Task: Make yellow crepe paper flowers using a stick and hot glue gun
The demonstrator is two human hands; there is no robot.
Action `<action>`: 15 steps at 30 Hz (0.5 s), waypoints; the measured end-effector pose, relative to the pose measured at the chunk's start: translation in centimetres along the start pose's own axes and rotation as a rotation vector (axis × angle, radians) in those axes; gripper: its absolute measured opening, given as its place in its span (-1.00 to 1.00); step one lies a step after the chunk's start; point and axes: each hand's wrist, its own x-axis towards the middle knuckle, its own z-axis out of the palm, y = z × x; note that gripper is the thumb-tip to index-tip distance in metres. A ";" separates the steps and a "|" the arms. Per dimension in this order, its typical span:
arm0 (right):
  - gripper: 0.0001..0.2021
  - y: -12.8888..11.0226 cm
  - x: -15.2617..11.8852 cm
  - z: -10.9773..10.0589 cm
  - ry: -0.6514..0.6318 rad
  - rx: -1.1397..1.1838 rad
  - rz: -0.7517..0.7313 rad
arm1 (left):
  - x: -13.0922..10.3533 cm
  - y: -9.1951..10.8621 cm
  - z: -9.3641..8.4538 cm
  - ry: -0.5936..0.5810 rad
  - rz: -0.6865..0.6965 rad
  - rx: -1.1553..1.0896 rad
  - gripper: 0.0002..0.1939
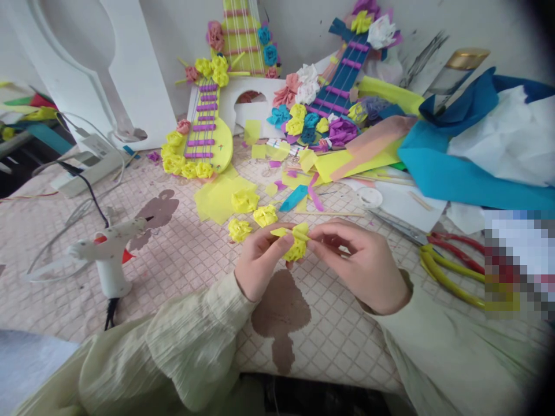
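Observation:
A yellow crepe paper flower [296, 249] is between my two hands, above the near part of the table. My left hand [262, 257] grips it from the left, thumb pressed on its edge. From the other side, my right hand [358, 260] pinches a yellow paper piece [300, 231] at the flower's top; part of that piece is hidden by the fingers. Just beyond my left hand lie finished-looking yellow paper flowers, one round [240, 230], one smaller [265, 215] and one flatter [245, 200]. Yellow paper sheets [212, 199] spread out behind them.
A white glue gun [108, 254] stands at left, its cable running to a power strip [89, 164]. Scissors with yellow handles [446, 277] and red-handled scissors [455, 245] lie at right. Flower-trimmed yellow [221, 144] and blue [342, 86] paper instruments lean at the back, near blue paper [468, 167].

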 end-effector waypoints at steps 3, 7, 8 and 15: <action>-0.94 -0.2 0.0 0.0 -0.003 -0.008 -0.030 | 0.0 0.1 0.0 0.006 0.001 0.012 -0.77; -0.93 -0.2 0.1 0.2 0.000 -0.022 -0.043 | 0.1 0.3 0.2 0.031 -0.008 0.057 -0.73; -0.93 -0.2 0.1 0.2 0.002 -0.023 -0.043 | 0.1 0.3 0.2 0.032 -0.007 0.062 -0.73; -0.92 -0.1 0.0 0.1 0.005 -0.042 -0.042 | 0.1 0.3 0.1 0.029 -0.007 0.053 -0.73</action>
